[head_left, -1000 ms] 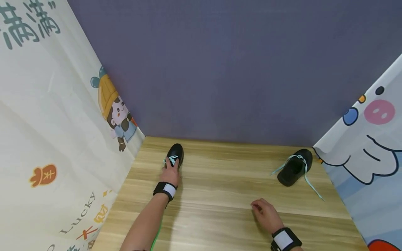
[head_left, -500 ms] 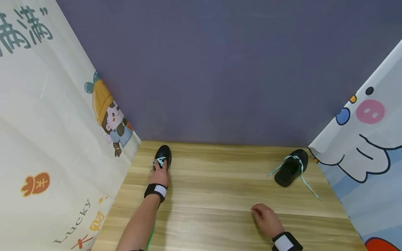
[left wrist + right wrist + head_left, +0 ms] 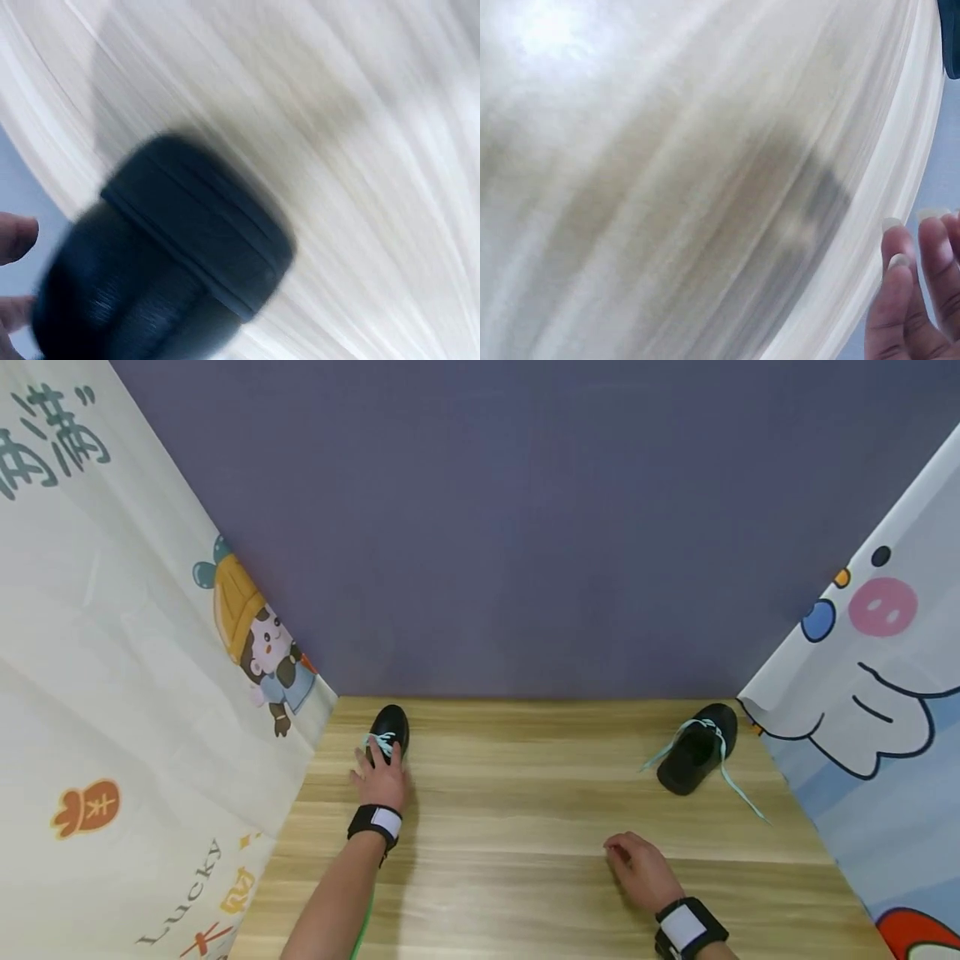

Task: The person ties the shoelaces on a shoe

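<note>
At table's far-left corner, left hand (image 3: 381, 779) now spread, resting on shoe (image 3: 392, 729); right hand (image 3: 637, 872) unmoved, loosely curled, empty.

Open tabletop (image 3: 525, 827) between two shoes (image 3: 697, 747)

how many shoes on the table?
2. One black shoe at the far left corner under the left hand; the other shoe at the far right, laces loose. None visibly hidden.

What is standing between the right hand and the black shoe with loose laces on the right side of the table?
Nothing visible. The right hand rests on the wooden table, apart from the black shoe with loose pale green laces; only bare wood lies between them. The left hand is on the other black shoe, far to the side.
</note>
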The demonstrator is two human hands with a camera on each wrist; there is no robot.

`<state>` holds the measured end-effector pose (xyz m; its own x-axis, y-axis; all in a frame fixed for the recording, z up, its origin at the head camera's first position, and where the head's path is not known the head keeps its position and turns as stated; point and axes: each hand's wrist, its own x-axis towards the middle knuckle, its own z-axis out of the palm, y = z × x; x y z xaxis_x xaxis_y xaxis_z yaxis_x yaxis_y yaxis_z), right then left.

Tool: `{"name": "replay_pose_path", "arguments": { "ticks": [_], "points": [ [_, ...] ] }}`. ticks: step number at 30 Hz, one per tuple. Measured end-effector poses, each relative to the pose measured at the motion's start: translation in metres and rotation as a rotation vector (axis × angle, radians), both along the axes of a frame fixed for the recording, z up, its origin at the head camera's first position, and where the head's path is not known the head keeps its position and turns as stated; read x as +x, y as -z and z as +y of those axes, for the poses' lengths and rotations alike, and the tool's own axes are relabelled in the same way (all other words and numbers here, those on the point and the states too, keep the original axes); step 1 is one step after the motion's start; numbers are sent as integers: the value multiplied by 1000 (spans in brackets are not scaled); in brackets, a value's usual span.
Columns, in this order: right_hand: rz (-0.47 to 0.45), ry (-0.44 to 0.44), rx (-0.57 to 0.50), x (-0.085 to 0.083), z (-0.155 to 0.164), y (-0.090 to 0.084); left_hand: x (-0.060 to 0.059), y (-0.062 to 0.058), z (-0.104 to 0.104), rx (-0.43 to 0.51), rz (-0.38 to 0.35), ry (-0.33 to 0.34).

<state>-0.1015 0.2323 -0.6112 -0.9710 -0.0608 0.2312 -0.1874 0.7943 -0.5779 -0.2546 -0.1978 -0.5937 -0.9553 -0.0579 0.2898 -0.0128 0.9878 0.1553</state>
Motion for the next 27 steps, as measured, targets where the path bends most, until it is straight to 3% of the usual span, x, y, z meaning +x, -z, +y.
{"name": "replay_pose_path", "arguments": {
  "ticks": [8,11,15,18,21,23,27],
  "points": [
    [164,-14,62,-45,16,-24,15,-13,31,53,188,153],
    [215,35,58,-68,27,-36,24,-18,44,92,171,229],
    [274,126,83,-95,52,-48,40,-14,63,149,86,341],
    [245,192,128,-110,73,-55,56,-5,77,169,2,402],
    [152,235,178,-117,95,-56,72,8,88,145,-57,442],
    [87,251,199,-118,108,-54,83,19,95,131,-46,469],
    [-3,288,217,-115,127,-44,103,29,102,149,-75,471]
  ]
}}
